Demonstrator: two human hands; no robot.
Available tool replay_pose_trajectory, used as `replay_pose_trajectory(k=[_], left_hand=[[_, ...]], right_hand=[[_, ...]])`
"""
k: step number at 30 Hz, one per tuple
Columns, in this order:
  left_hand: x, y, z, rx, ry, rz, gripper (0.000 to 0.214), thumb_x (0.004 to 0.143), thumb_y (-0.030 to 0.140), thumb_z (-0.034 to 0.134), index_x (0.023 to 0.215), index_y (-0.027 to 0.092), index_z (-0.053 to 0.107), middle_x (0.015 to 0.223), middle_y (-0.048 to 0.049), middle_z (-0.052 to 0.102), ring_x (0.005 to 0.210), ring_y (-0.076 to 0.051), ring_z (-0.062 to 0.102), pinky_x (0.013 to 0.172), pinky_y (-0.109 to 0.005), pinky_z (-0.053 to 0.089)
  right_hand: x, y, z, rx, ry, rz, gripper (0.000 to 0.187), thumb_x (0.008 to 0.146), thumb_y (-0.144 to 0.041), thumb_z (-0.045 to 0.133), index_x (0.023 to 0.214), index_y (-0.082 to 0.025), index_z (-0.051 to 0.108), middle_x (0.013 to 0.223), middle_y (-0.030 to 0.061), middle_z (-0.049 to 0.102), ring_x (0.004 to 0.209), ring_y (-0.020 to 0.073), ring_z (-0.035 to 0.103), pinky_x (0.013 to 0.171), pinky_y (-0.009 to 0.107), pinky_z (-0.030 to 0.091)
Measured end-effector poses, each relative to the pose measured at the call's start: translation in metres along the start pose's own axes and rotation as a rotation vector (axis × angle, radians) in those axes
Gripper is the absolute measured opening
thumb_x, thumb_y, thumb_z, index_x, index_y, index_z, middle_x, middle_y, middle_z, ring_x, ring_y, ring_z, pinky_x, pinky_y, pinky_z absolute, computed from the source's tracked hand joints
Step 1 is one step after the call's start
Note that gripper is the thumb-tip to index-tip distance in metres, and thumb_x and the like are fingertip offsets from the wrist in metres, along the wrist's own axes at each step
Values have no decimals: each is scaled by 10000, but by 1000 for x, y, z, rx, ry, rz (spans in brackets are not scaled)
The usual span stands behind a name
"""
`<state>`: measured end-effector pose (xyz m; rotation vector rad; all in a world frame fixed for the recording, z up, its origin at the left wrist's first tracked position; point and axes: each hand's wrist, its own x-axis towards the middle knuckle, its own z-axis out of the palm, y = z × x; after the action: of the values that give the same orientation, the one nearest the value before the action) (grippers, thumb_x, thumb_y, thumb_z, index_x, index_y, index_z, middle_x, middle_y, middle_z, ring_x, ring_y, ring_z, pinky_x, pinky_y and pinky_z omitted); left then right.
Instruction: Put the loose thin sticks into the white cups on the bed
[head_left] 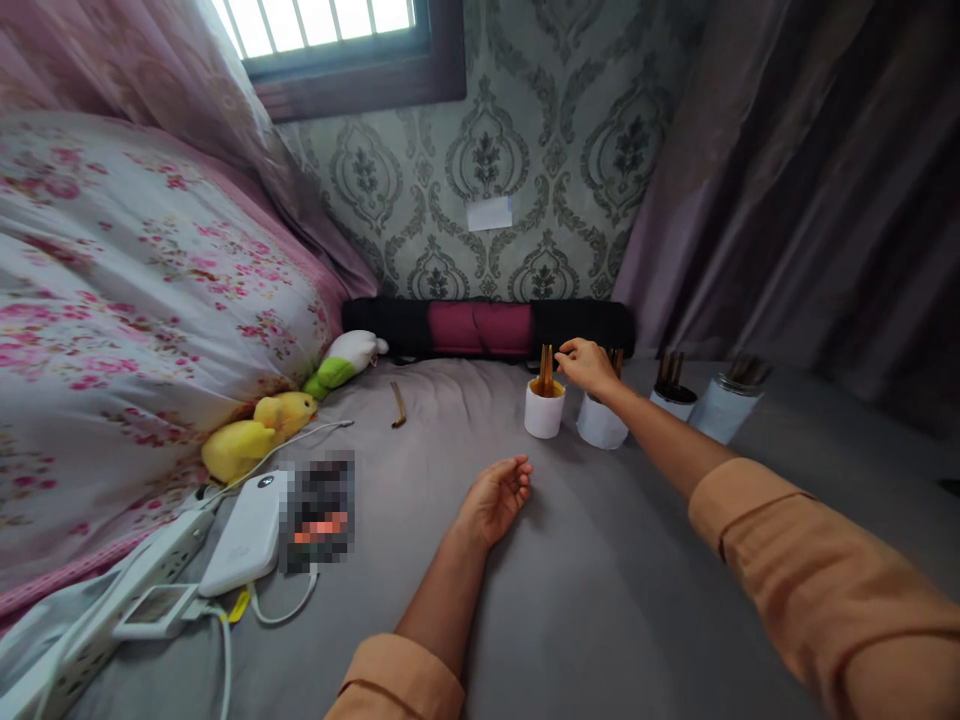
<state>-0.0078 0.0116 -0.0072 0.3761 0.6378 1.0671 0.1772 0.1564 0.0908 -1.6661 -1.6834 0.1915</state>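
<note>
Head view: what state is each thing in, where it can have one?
Left hand: fingers loosely curled, apparently empty
Right hand: fingers drawn together beside sticks; grip unclear
Leftmost cup: upright, holding sticks
Other three cups: also holding sticks
Loose piece: lying on sheet
Power bank: lying flat
Adapter: cable attached
Power strip: on or off unclear
Window: barred; open or shut unclear

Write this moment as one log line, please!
right hand: beside thin golden sticks standing in leftmost white cylindrical cup | left hand: loosely curled, nothing visible in it
</note>
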Motion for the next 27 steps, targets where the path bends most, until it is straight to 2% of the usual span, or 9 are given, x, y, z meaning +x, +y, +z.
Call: replay_pose_trajectory(k=[7,17,27], left_hand=[[-2,1,3,-4,19,-4,104,782,112,519,840,68,593,686,-52,589,547,-64,517,500,-171,399],[-1,1,0,-11,4,-4,108,785,116,519,850,70,592,696,-54,593,556,-67,524,505,-170,407],[-1,1,0,-13,4,-14,109,791,116,503,849,73,585,690,-54,592,544,-64,518,492,-166,401]], right_hand=[[-5,1,-5,-19,24,-37,238,785,-332,489,888,-183,644,783,45,686,692,142,611,616,228,430],[-20,-4,-12,-55,91,-69,279,814,-331,444,863,-166,663,762,60,682,702,158,615,642,243,428],[-40,-4,-12,101,140,-87,323,829,-370,404,823,-158,648,686,51,658,666,160,602,617,258,438]])
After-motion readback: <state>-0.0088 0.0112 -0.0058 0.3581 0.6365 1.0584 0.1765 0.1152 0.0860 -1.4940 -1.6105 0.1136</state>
